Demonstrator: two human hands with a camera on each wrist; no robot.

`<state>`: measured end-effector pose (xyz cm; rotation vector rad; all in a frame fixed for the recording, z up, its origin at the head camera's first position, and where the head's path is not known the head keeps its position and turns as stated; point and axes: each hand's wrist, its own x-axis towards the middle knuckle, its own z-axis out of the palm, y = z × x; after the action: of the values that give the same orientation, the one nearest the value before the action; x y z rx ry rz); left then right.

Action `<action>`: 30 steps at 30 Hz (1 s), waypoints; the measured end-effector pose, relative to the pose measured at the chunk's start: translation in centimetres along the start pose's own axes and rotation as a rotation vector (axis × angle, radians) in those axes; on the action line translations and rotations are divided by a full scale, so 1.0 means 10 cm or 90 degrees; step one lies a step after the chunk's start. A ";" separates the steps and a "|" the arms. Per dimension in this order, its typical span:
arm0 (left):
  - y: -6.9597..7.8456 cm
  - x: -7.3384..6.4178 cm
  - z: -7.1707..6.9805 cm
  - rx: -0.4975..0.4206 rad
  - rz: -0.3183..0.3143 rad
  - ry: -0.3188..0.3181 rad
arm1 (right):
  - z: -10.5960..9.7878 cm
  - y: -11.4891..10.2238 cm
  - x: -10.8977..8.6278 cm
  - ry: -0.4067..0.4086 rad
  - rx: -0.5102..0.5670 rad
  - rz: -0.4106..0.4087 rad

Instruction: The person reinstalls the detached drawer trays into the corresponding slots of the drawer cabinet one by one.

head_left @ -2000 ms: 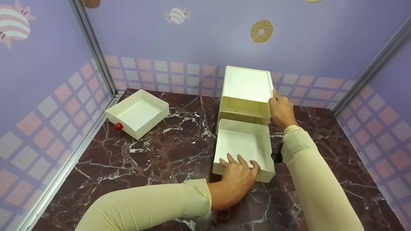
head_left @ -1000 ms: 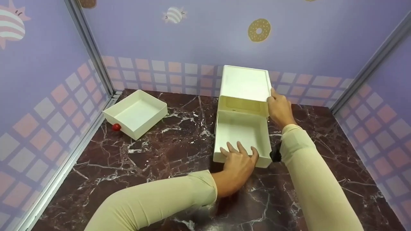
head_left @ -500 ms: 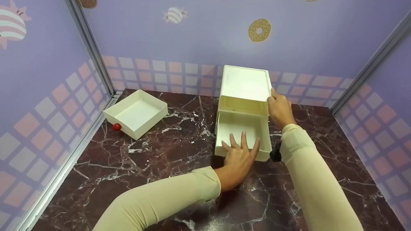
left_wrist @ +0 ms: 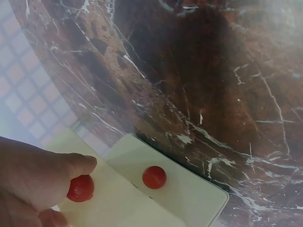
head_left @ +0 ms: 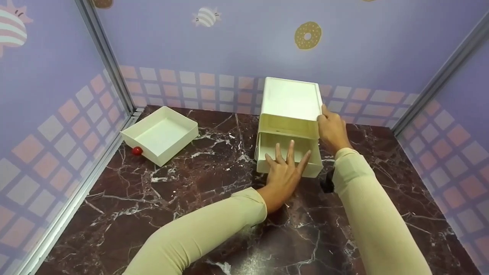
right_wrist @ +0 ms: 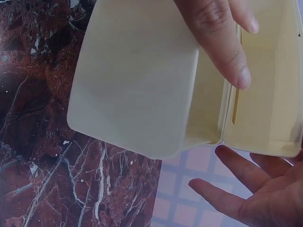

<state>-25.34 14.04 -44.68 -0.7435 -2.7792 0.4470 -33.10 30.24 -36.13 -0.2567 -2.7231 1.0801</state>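
Note:
A white drawer cabinet (head_left: 292,98) stands against the back wall with its top compartment bare. Below that slot, a white drawer (head_left: 314,170) is partly pulled out. My left hand (head_left: 282,179) lies with spread fingers over the drawer's front edge, fingertips inside it. In the left wrist view its thumb touches a red knob (left_wrist: 81,188) on the drawer's front. A second red knob (left_wrist: 154,177) shows on the front beneath. My right hand (head_left: 333,131) rests against the cabinet's right side near the top edge; the right wrist view shows its fingers (right_wrist: 246,172) fairly straight.
A loose white drawer (head_left: 177,144) with a red knob (head_left: 136,151) lies to the left on the dark marbled tabletop (head_left: 214,172). Purple patterned walls (head_left: 229,46) close in the back and both sides. A black object (head_left: 327,183) sits at my right wrist.
My left hand has pushed the drawer backward, farther into the cabinet, its fingers spreading more. The right hand stays on the cabinet's side. The loose drawer has not moved.

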 end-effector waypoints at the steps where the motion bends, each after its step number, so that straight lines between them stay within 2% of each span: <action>1: -0.01 0.01 0.01 0.001 0.000 0.006 | 0.00 0.00 0.00 0.000 0.000 0.001; 6: -0.02 0.01 0.09 0.019 0.000 0.036 | 0.02 0.00 0.01 -0.008 0.002 0.005; 9: 0.03 -0.07 0.13 0.024 -0.006 0.040 | 0.03 0.00 0.01 -0.010 0.004 0.004; 12: 0.17 -0.25 0.16 0.013 -0.005 0.022 | 0.02 0.00 0.01 -0.004 0.006 0.004; 17: 0.48 -0.61 0.22 -0.008 0.025 -0.037 | 0.02 0.00 0.02 -0.001 0.000 -0.010; 20: 0.57 -0.71 0.27 0.004 0.027 -0.053 | 0.02 0.01 0.02 -0.001 0.002 -0.014; 24: 0.57 -0.70 0.35 0.020 0.010 -0.058 | 0.03 0.01 0.02 0.000 0.007 -0.012; 30: 0.44 -0.58 0.47 0.024 0.010 -0.058 | 0.02 0.02 0.01 0.004 0.005 -0.008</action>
<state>-19.89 13.63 -51.44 -0.7563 -2.8417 0.5468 -33.25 30.22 -36.39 -0.2414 -2.7108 1.0839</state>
